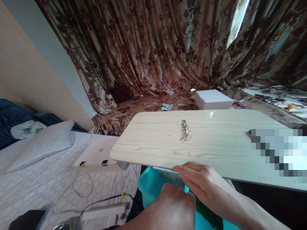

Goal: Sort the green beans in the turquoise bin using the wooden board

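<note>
My right hand (202,179) is at the near edge of the pale wooden tabletop (148,134), fingers stretched together and closed on the end of a thin white strip (164,170). Below it, my left hand (174,199) is a fist over the turquoise basin (147,185); what it holds, if anything, is hidden. A greyish edge shows beside its knuckles. Small dark specks lie in the basin under the strip. A dark green mass (208,214) is partly covered by my right wrist. Greenish-brown crumbs (184,131) are scattered in a narrow patch on the tabletop.
A blurred-out device (275,150) is on the tabletop's right side. Behind stand a white box (213,99) and patterned curtains (155,48). To the left are a bed with a pillow (45,143), a flat white box (96,153) and a black cable (103,201).
</note>
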A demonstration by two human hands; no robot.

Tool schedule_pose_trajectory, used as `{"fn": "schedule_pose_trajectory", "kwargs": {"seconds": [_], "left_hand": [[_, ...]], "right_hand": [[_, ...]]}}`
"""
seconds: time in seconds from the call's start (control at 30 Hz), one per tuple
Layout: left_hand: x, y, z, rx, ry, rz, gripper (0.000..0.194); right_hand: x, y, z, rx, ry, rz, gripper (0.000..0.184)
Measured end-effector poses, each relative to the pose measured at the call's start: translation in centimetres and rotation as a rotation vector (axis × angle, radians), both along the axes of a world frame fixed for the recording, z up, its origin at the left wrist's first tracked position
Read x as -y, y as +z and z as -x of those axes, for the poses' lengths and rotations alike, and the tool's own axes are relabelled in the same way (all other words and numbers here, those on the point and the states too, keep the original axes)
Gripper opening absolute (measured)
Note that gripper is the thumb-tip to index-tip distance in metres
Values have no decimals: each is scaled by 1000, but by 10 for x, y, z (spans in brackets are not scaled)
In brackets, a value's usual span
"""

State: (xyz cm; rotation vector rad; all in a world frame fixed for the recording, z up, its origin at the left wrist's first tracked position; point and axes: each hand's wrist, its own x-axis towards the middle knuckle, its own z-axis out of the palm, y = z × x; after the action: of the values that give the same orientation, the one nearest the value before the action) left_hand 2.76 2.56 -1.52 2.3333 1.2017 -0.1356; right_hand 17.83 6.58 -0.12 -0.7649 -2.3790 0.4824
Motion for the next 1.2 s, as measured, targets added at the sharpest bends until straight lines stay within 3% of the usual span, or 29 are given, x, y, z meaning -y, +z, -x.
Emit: {"fn": "schedule_pose_trajectory", "kwargs": {"seconds": [0.1, 0.17, 0.3, 0.4, 0.57, 0.73, 0.93, 1.2], "left_hand": [[3, 7, 4, -182, 0, 0, 24], [3, 12, 9, -234, 14, 40, 29], [3, 16, 21, -240, 79, 28, 35], [3, 22, 26, -241, 103, 52, 35], [0, 31, 26, -255, 115, 105, 40], [-6, 22, 28, -250, 196, 108, 40], [-6, 9, 35, -176, 206, 42, 42], [-7, 19, 28, -193, 235, 80, 40]], "right_hand": [[10, 6, -8, -6, 21, 15, 31], [1, 9, -21, -35, -45, -40, 30], [-36, 6, -53, -91, -286, -193, 30], [-66, -2, -73, -84, -455, -226, 31], [-96, -17, -86, -102, -604, -239, 33], [-98, -21, -87, -109, -630, -252, 34], [-91, -18, -89, -100, -622, -262, 34], [-107, -20, -95, -110, -625, -258, 34]]}}
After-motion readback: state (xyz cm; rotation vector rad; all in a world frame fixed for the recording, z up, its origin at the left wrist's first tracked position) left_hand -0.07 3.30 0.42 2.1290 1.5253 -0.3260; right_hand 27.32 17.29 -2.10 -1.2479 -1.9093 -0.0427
